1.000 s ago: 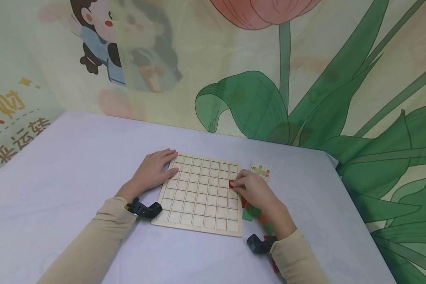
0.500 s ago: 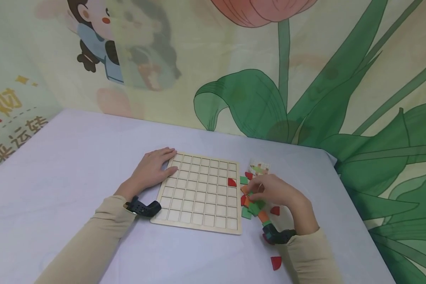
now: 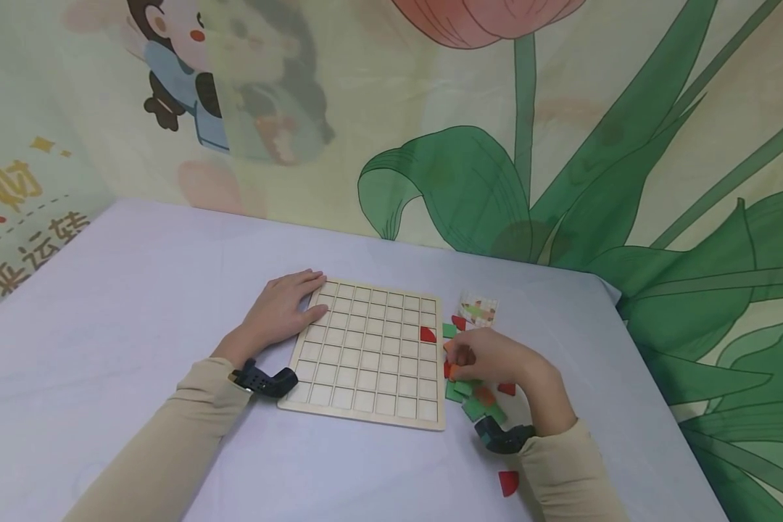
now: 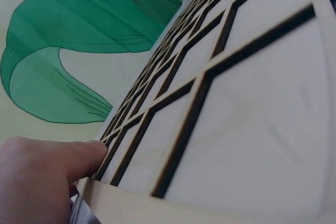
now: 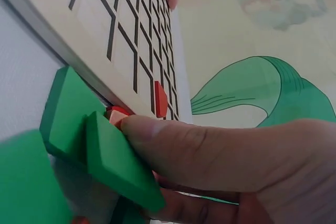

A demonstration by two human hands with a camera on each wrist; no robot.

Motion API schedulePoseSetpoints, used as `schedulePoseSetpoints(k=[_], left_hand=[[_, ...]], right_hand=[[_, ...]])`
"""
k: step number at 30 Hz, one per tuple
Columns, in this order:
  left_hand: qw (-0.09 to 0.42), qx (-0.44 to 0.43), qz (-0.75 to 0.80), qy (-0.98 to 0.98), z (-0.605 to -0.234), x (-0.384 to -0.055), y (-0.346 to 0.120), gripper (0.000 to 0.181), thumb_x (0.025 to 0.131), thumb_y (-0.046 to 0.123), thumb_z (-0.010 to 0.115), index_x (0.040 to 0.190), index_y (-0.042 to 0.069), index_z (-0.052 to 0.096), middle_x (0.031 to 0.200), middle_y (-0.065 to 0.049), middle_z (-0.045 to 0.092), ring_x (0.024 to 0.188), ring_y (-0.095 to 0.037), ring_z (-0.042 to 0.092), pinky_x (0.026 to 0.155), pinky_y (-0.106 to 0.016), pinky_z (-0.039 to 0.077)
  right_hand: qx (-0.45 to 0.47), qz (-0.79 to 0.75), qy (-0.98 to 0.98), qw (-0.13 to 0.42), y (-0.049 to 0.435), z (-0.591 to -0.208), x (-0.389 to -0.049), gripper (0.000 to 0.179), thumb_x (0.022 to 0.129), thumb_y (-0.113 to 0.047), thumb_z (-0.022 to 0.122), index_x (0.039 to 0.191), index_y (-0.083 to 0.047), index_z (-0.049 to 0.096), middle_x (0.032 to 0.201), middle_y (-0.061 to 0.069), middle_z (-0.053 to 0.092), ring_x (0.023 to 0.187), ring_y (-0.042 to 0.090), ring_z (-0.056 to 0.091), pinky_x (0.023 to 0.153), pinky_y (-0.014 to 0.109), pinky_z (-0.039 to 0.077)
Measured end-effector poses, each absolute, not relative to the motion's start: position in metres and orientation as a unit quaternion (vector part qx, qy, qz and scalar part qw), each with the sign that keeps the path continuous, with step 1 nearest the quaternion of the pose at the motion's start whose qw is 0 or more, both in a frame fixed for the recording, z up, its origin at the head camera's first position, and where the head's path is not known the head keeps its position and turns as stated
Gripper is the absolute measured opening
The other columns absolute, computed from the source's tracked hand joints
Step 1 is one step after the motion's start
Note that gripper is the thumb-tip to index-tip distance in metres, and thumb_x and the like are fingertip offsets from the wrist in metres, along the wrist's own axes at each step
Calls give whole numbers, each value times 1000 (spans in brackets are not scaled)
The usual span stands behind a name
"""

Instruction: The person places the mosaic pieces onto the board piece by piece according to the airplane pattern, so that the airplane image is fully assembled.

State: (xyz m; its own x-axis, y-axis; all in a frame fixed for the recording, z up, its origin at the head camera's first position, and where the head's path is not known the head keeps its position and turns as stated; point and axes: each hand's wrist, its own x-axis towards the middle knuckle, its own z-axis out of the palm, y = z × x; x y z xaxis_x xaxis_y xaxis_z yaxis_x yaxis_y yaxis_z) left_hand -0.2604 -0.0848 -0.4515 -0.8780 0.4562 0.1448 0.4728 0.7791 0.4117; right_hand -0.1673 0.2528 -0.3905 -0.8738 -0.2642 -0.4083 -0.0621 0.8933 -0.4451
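Observation:
A square wooden grid board [image 3: 362,420] lies on the table. My left hand [image 3: 280,308] rests on its upper left edge, the thumb lying over the border and the fingers stretched along the corner. One red quarter-round tile [image 3: 428,334] sits in a cell of the rightmost column. To the right of the board, my right hand [image 3: 489,355] reaches into a loose pile of tiles, fingers bent. In the right wrist view its thumb [image 5: 173,145] touches a small orange tile [image 5: 118,118], beside a tilted green tile [image 5: 118,161]. I cannot tell whether the fingers pinch a tile.
Behind the right hand lies a small pattern card [image 3: 479,309]. Red tiles [image 3: 508,483] lie scattered nearer the front, and green tiles [image 3: 475,408] heap under the wrist. A white cloth covers the table [image 3: 170,275]; a printed backdrop [image 3: 391,109] stands behind it.
My right hand has let go of the red tile in the board's right column and moved right into the pile, where some tiles have shifted. My left hand has stayed put.

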Motion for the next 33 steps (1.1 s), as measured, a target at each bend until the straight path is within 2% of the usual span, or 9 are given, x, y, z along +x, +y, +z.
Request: schedulePoseSetpoints(k=[5,8,14,19,24,28,31,33], left_hand=[[16,-246,-224,-943,-451,-260,-85,62,92,40,53,142,5,43,148,-13,41,141,-31,32,110,-56,25],[14,-245,-224,-943,-451,-260,-85,62,92,40,53,142,5,43,149,-13,41,141,-31,32,111,-55,25],[14,-243,-223,-944,-451,-260,-85,62,92,41,53,143,5,43,149,-13,41,141,-31,32,111,-56,25],[16,-246,-223,-943,-451,-260,-85,62,92,41,53,142,5,43,148,-13,42,141,-31,32,110,-55,25],[17,-247,-225,-942,-450,-260,-85,62,92,41,54,142,5,43,148,-13,42,140,-31,32,110,-56,26],[17,-247,-222,-943,-450,-260,-85,62,92,41,54,142,5,44,148,-13,42,140,-32,33,110,-56,26],[18,-247,-216,-944,-450,-260,-84,62,92,41,53,142,5,44,148,-13,42,140,-33,33,110,-56,27],[19,-247,-214,-945,-449,-260,-84,62,92,41,53,142,5,44,148,-14,42,140,-33,33,110,-56,27]], right_hand=[[-62,-197,950,233,253,-391,-169,14,81,-16,74,83,-17,60,74,0,58,72,15,54,61,25,48],[-54,-197,955,214,253,-392,-171,15,81,-17,75,87,-17,62,78,-2,60,75,15,55,62,24,50],[-80,-214,966,124,247,-399,-178,17,82,-17,74,99,-18,70,86,-5,65,79,13,57,69,25,53],[-65,-225,970,68,235,-403,-179,12,81,-17,75,93,-17,73,87,-4,69,78,13,59,68,25,54],[-37,-232,971,30,226,-407,-177,6,79,-19,77,82,-20,72,81,-6,70,78,12,61,85,38,50],[-27,-244,969,15,223,-408,-176,8,77,-20,78,76,-19,71,74,-7,69,73,11,60,104,51,33],[-25,-246,969,23,221,-409,-176,10,78,-20,78,75,-18,69,72,-6,67,69,11,58,97,43,42],[-25,-240,970,34,219,-410,-176,11,79,-21,77,75,-17,68,72,-5,65,68,12,55,77,32,50]])
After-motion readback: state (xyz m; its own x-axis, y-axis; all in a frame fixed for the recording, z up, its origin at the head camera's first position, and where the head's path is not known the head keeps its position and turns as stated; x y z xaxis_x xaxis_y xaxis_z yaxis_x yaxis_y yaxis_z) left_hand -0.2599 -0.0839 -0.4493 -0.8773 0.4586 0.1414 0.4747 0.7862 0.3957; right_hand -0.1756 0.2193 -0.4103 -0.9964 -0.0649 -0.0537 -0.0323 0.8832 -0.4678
